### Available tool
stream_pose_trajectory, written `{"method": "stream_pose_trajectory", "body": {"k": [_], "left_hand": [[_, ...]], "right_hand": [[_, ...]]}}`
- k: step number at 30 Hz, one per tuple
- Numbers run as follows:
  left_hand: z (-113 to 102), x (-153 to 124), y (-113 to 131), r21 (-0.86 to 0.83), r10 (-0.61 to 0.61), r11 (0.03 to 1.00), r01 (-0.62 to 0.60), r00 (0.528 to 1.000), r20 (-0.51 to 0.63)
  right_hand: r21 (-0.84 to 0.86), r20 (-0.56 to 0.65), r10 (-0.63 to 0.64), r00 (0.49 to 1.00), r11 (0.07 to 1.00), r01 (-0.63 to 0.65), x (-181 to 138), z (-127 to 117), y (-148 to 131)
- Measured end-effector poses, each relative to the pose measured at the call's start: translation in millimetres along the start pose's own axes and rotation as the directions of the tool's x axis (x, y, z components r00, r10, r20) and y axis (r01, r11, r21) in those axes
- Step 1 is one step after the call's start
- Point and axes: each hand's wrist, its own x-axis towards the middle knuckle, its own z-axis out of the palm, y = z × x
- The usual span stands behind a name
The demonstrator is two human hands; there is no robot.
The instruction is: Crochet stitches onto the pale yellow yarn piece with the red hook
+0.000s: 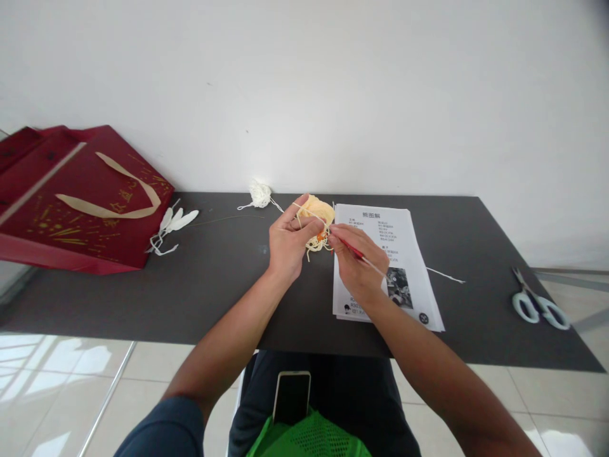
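Nearest the lens: phone (pixel 292 397) lying face-up on the lap, above a patch of green mesh (pixel 309 438)

Further out, left hand (pixel 288 244) closed around a small pale-yellow crochet piece (pixel 318 212), thumb and fingers pinched on its lower edge, working yarn (pixel 308 213) drawn taut across the forefinger. Held just above the dark table (pixel 214 279), beside the top-left corner of the printed pattern sheet (pixel 380 235)

Right hand (pixel 359 266) shut in a pen-like grasp on a red crochet hook (pixel 349 247), tip pushed into the stitches at the piece's near edge, where a small orange marker or bead shows; too small to tell which

Judged soft, very light and easily squashed: likely to collapse or lose shape under a hard squeeze, loops liable to slide off the hook if tension drops. Best taken close to the live stitch, between thumb and middle finger, as now; hook thin and stiff, best gripped near mid-shaft

Outward: small white yarn ball (pixel 260 193) behind the hands, loose strand (pixel 445 274) trailing right of the sheet, scissors (pixel 540 306) near the right edge, well apart. Far left, red gift bag (pixel 71 203) lying flat, white scraps (pixel 174 225) just beside it
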Motion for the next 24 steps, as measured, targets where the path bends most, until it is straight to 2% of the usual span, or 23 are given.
{"method": "stream_pose_trajectory", "body": {"k": [2, 5, 7, 10, 12, 14, 16, 24], "left_hand": [[-0.4, 1.3, 0.0, -0.049, -0.033, 0.998, 0.033, 0.999, -0.010], [-1.7, 3.5, 0.9, -0.122, -0.083, 0.989, 0.086, 0.996, 0.024], [-2.3, 4.4, 2.3, -0.161, -0.112, 0.980, 0.119, 0.992, 0.052], [-2.1, 4.3, 4.3, -0.185, -0.135, 0.972, 0.147, 0.988, 0.073], [-1.3, 3.5, 5.0, -0.175, -0.139, 0.973, 0.151, 0.987, 0.078], [-0.3, 2.4, 4.8, -0.159, -0.134, 0.977, 0.145, 0.988, 0.078], [0.5, 1.5, 4.1, -0.143, -0.121, 0.981, 0.131, 0.990, 0.077], [0.4, 0.9, 0.8, -0.080, -0.102, 0.991, 0.107, 0.993, 0.063]], "right_hand": [[-0.047, 0.056, -0.123, 0.991, 0.991, 0.126, -1.8, -1.8, 0.4], [-0.031, 0.069, -0.163, 0.984, 0.986, 0.165, -1.8, -2.8, 2.4], [0.025, 0.065, -0.092, 0.994, 0.996, 0.090, -0.4, -2.5, 3.9], [0.194, 0.066, 0.139, 0.988, 0.970, -0.149, 3.8, -0.7, 6.6], [0.355, 0.075, 0.293, 0.953, 0.885, -0.301, 7.9, 1.0, 8.1], [0.488, 0.094, 0.377, 0.921, 0.789, -0.373, 12.4, 2.1, 8.3], [0.545, 0.114, 0.404, 0.908, 0.739, -0.397, 16.7, 2.1, 7.3], [0.535, 0.107, 0.381, 0.919, 0.757, -0.376, 22.4, -1.4, 5.0]]}}
